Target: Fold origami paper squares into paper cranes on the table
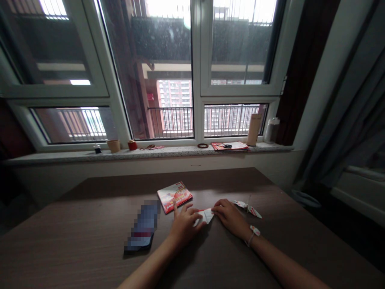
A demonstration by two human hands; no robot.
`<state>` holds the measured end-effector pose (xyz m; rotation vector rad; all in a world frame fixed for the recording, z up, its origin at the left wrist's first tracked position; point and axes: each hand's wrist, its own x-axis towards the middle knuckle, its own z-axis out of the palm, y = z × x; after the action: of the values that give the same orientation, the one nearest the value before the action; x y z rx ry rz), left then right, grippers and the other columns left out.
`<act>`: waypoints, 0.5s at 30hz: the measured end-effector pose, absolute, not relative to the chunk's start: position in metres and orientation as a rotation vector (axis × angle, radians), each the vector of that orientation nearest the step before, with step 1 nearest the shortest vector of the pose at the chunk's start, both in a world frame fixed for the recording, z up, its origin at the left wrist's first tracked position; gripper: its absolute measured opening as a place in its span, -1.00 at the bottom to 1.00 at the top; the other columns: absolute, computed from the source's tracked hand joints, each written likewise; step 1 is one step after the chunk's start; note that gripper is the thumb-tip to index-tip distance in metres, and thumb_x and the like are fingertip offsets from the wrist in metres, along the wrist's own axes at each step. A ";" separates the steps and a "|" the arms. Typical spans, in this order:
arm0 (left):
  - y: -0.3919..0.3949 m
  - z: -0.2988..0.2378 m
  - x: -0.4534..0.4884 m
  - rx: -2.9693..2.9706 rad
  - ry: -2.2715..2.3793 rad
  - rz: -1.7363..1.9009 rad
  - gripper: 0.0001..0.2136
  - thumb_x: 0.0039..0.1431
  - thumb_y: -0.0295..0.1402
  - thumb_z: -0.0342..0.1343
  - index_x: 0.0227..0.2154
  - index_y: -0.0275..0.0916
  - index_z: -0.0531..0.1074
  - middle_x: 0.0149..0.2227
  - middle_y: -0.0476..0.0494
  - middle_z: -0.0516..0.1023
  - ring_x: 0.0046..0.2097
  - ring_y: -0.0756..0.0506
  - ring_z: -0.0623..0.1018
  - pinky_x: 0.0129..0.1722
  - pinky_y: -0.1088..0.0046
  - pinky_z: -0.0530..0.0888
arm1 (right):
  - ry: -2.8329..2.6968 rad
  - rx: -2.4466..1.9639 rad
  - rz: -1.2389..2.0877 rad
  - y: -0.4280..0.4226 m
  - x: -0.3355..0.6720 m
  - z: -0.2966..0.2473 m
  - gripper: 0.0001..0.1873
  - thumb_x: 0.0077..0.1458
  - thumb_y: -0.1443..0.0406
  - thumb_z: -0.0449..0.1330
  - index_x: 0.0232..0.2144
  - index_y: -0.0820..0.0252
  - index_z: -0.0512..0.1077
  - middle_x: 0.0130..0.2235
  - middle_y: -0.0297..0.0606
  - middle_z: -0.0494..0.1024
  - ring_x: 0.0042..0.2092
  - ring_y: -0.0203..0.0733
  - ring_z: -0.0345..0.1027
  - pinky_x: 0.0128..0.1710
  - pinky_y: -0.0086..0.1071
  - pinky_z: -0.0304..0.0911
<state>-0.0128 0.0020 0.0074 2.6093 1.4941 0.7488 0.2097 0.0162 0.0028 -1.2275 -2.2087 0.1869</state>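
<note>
A small folded piece of white paper (207,215) with a red edge lies between my hands on the brown table. My left hand (184,221) holds its left side, with the thumb below and fingers above; the index finger stretches toward a stack of red-and-white printed sheets (174,196). At the paper's right corner, the fingers of my right hand (230,216) pinch together. Just beyond that hand rests a folded paper shape (248,208) in white and red. My right wrist wears a band with a small light ornament (255,230).
A phone (142,228), its screen blurred out, lies left of my left hand on the table (90,224). Along the windowsill (180,151) stand a tan bottle (254,129), a paper cup (113,145), a red jar (132,145), and printed sheets with scissors (227,146) on them.
</note>
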 end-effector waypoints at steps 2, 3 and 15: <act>0.002 0.009 -0.013 2.583 1.509 0.757 -0.85 0.17 -0.15 0.10 -0.27 0.06 0.54 -0.09 0.02 0.59 0.13 -0.25 0.38 0.17 -0.28 -0.41 | -2.206 -1.216 0.192 0.015 0.210 0.003 -0.78 0.23 0.31 0.07 -0.20 0.09 0.51 -0.18 -0.23 0.47 -0.09 -0.18 0.29 -0.05 -0.32 0.18; 0.002 0.010 -0.013 2.563 1.518 0.762 -0.84 0.19 -0.16 0.08 -0.26 0.06 0.54 -0.09 0.02 0.59 0.13 -0.25 0.38 0.17 -0.28 -0.40 | -2.204 -1.208 0.196 0.015 0.210 0.003 -0.78 0.22 0.31 0.07 -0.19 0.08 0.51 -0.17 -0.23 0.47 -0.09 -0.18 0.29 -0.05 -0.32 0.18; 0.006 0.017 -0.015 2.342 1.599 0.801 -0.70 0.28 -0.15 -0.10 -0.07 -0.01 0.47 0.04 -0.07 0.50 0.14 -0.20 0.35 0.24 -0.17 -0.18 | -2.148 -1.214 0.186 0.017 0.212 0.004 -0.80 0.23 0.32 0.06 -0.26 0.11 0.50 -0.24 -0.25 0.49 -0.12 -0.17 0.30 -0.07 -0.32 0.18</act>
<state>-0.0153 0.0056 0.0174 2.3422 1.5993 0.8014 0.2116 0.0169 0.0035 -1.2138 -2.1478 0.1864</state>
